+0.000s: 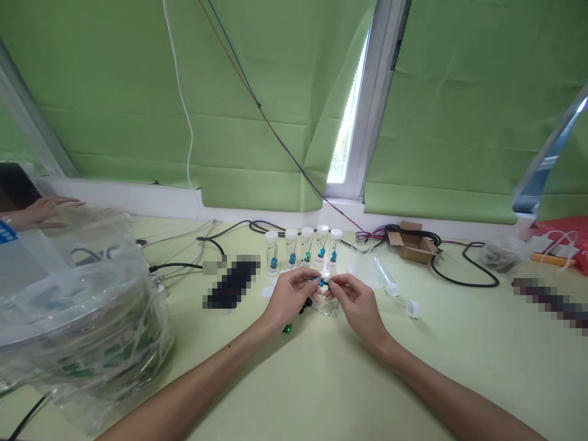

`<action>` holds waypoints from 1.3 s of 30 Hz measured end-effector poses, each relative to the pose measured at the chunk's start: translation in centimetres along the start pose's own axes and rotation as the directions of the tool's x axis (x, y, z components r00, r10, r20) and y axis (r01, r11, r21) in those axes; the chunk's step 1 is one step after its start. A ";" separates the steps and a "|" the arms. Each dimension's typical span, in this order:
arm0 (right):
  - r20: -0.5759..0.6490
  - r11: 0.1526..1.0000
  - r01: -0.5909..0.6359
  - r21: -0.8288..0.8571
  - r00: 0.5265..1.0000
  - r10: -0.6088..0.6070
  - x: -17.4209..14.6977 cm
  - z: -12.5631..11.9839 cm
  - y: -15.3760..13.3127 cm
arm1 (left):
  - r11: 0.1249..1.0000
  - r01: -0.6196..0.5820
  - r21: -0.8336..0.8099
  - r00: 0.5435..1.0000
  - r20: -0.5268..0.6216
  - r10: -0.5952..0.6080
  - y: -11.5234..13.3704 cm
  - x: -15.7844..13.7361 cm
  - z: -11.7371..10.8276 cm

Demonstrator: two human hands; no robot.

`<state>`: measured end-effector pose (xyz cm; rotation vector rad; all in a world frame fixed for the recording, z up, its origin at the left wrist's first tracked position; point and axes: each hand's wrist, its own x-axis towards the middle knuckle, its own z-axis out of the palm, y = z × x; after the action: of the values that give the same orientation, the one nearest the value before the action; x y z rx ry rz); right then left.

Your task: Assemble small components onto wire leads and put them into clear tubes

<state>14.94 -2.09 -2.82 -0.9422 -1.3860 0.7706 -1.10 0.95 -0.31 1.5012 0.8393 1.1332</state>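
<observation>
My left hand (294,294) and my right hand (358,303) meet over the middle of the table, thumbs and fingertips pinched. Between the left fingertips shows a small blue part (322,282); the right fingertips pinch a small dark end beside it, too small to name. Just behind stand several clear tubes (291,248) with white caps, each holding a blue or green piece with thin leads. A small green piece (287,329) lies below my left hand. Dark bits (307,303) and a bent thin wire (324,312) are under the hands.
Clear tubes (388,278) lie right of my hands, near an open cardboard box (413,244) and black cable (468,285). A plastic-wrapped reel (92,324) fills the left side. Another person's hand (48,211) is behind it. A pixelated dark object (233,285) lies left of centre.
</observation>
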 end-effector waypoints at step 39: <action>0.090 0.999 -0.037 -0.028 0.995 0.039 -0.3 0.2 0.0 | 0.945 0.143 -0.294 0.986 -0.045 -0.163 -0.4 0.0 0.3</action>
<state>14.70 -2.39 -2.96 -0.9672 -1.4634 0.8338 -0.81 0.93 -0.67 1.1412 0.7836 1.1417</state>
